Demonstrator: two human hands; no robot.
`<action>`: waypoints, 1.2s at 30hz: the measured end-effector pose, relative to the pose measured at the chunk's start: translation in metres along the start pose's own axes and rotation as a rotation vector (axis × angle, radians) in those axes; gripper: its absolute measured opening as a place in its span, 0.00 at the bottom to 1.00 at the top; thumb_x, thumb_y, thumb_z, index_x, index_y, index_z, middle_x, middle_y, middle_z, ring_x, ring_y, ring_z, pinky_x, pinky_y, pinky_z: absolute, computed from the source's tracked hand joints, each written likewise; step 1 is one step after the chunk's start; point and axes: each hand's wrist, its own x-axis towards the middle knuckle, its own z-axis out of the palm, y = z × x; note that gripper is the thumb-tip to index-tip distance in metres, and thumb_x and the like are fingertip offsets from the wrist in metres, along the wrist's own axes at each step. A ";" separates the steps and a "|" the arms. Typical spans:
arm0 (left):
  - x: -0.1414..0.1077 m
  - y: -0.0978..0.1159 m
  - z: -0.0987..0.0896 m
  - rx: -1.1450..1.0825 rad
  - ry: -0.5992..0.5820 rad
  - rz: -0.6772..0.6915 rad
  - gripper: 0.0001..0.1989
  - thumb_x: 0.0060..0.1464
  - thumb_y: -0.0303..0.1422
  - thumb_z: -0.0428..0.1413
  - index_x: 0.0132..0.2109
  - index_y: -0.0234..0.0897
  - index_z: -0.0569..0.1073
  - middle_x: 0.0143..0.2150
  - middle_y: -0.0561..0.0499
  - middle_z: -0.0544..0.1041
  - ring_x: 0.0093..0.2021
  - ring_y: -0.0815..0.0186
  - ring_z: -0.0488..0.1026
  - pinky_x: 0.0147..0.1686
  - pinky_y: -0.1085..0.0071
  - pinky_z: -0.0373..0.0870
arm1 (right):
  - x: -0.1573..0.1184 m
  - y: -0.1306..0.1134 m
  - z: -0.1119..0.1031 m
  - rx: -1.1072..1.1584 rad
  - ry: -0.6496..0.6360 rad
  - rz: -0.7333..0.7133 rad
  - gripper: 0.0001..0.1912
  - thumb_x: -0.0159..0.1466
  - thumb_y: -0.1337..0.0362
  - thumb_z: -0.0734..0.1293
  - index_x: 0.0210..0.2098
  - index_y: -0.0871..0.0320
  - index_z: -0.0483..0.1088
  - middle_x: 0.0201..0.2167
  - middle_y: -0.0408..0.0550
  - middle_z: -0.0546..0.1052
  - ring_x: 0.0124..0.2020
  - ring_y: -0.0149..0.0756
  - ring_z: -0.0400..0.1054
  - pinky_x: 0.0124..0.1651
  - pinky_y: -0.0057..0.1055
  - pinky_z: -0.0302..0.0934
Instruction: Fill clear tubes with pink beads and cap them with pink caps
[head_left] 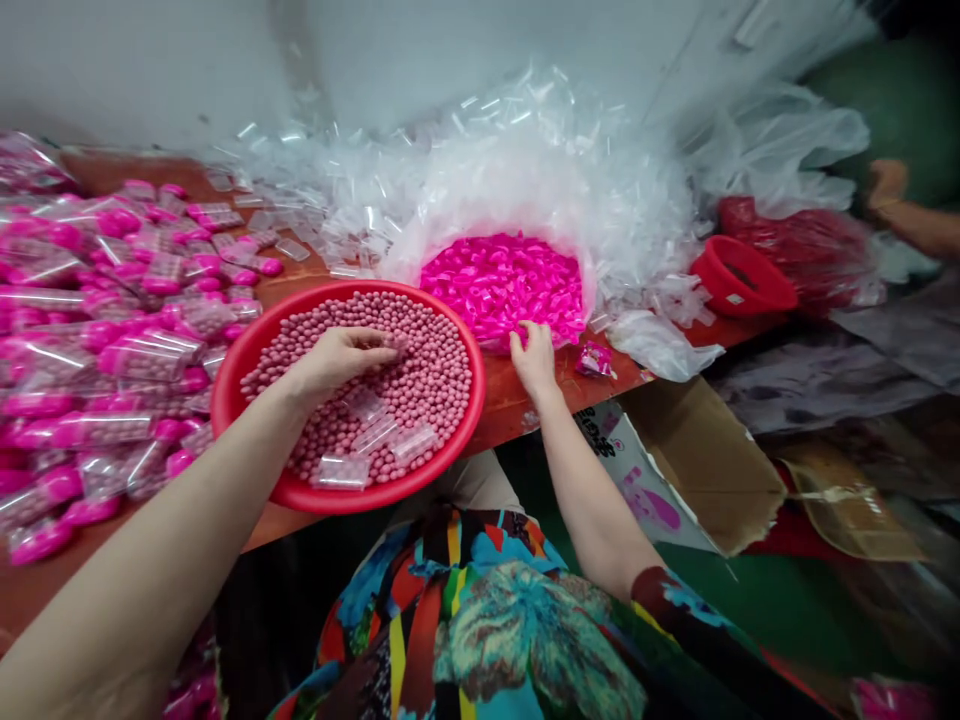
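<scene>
My left hand point(349, 355) is over the red basin point(229, 400), its fingers drawn together low above the pink beads point(427, 375). Whatever is at those fingertips is too unclear to name. Several clear plastic tubes point(341, 472) lie on the beads towards the near rim. To the right, my right hand point(534, 358) is at the near edge of a heap of bright pink plastic pieces point(510, 285) in a translucent white bag point(480, 205). Its fingers are curled in, and the hand hides anything between them.
Filled tubes with pink caps point(127, 350) are piled at left. Empty clear tubes point(337, 190) spread along the back. A small pink packet point(595, 360), a smaller red bowl point(742, 280) and an open cardboard box point(697, 460) are at right. Another person's hand point(889, 185) shows far right.
</scene>
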 end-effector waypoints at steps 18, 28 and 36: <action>-0.050 0.032 0.024 -0.854 -0.014 -0.141 0.13 0.56 0.23 0.63 0.48 0.35 0.81 0.40 0.47 0.82 0.33 0.65 0.78 0.32 0.71 0.75 | -0.010 -0.066 -0.009 0.708 -0.152 -0.101 0.18 0.65 0.52 0.69 0.52 0.53 0.72 0.49 0.53 0.78 0.41 0.42 0.77 0.39 0.39 0.74; -0.067 0.034 0.038 -0.800 0.230 -0.327 0.02 0.55 0.30 0.64 0.35 0.37 0.79 0.31 0.52 0.79 0.28 0.69 0.72 0.27 0.73 0.65 | -0.049 -0.144 0.000 0.564 -0.638 -0.668 0.15 0.66 0.61 0.72 0.52 0.53 0.74 0.48 0.48 0.78 0.47 0.39 0.73 0.51 0.39 0.69; -0.067 0.028 0.032 -0.730 0.293 -0.296 0.07 0.54 0.28 0.61 0.28 0.36 0.75 0.24 0.53 0.72 0.22 0.72 0.64 0.19 0.76 0.50 | -0.061 -0.145 0.029 0.828 -0.903 -0.265 0.15 0.63 0.54 0.76 0.38 0.54 0.69 0.33 0.39 0.73 0.32 0.31 0.67 0.37 0.29 0.63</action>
